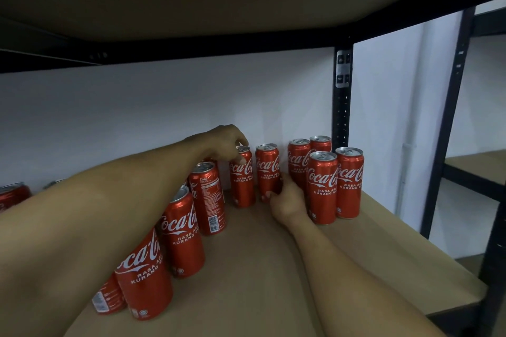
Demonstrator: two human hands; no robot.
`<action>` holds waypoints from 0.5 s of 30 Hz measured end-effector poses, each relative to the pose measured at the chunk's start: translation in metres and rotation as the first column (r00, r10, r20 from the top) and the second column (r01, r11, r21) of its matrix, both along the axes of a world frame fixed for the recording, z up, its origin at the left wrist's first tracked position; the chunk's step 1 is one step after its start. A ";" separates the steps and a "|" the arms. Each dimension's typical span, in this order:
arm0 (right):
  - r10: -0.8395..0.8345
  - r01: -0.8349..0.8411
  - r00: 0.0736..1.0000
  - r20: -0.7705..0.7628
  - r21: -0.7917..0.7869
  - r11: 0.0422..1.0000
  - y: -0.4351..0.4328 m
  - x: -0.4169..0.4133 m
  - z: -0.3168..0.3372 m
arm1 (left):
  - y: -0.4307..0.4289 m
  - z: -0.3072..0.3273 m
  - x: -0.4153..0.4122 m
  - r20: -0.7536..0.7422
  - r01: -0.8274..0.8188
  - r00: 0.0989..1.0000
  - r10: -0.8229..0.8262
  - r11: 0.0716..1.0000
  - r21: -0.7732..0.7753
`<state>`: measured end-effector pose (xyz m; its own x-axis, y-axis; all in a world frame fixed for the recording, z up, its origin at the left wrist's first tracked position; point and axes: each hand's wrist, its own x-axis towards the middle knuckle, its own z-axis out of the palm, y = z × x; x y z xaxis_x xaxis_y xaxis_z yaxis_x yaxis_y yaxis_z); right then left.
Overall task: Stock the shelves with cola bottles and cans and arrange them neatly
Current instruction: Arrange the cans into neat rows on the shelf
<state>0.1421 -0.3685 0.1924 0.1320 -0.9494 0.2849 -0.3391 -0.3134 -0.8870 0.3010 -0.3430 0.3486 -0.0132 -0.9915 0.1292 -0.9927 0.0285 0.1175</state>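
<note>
Head: R fingers (266, 195) wrap can (267, 167), L (226, 141) next can (243, 183).

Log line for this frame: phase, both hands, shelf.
phase: arranging | left hand: holds rear cola can by its top | right hand: grips neighbouring can low down | shelf: four-can group upright at right

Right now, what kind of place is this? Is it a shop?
Probably a stockroom or the back of a shop. There is a black metal rack with plain brown shelf boards, lots of red cola cans standing on one, and a bare white wall behind.
</note>
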 end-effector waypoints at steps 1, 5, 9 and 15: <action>0.014 -0.015 1.000 0.008 0.005 1.000 0.000 -0.001 0.000 | -0.001 -0.001 0.001 -0.019 -0.005 1.000 0.005 1.000 -0.005; 0.047 -0.047 0.999 0.015 0.011 0.999 -0.002 -0.001 -0.001 | -0.005 -0.006 0.001 -0.077 -0.001 0.997 -0.001 1.000 -0.020; 0.069 -0.070 0.998 0.014 0.026 0.997 -0.004 -0.001 -0.001 | -0.005 -0.003 0.002 -0.072 0.000 0.997 0.000 1.000 0.007; 0.074 -0.074 0.997 0.012 0.019 0.997 -0.004 -0.002 -0.001 | -0.006 0.001 0.003 -0.112 0.023 0.994 -0.018 0.999 0.039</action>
<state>0.1404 -0.3724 0.1915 0.1986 -0.9426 0.2683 -0.3055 -0.3197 -0.8969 0.3044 -0.3492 0.3494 -0.0211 -0.9956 0.0914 -0.9725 0.0416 0.2292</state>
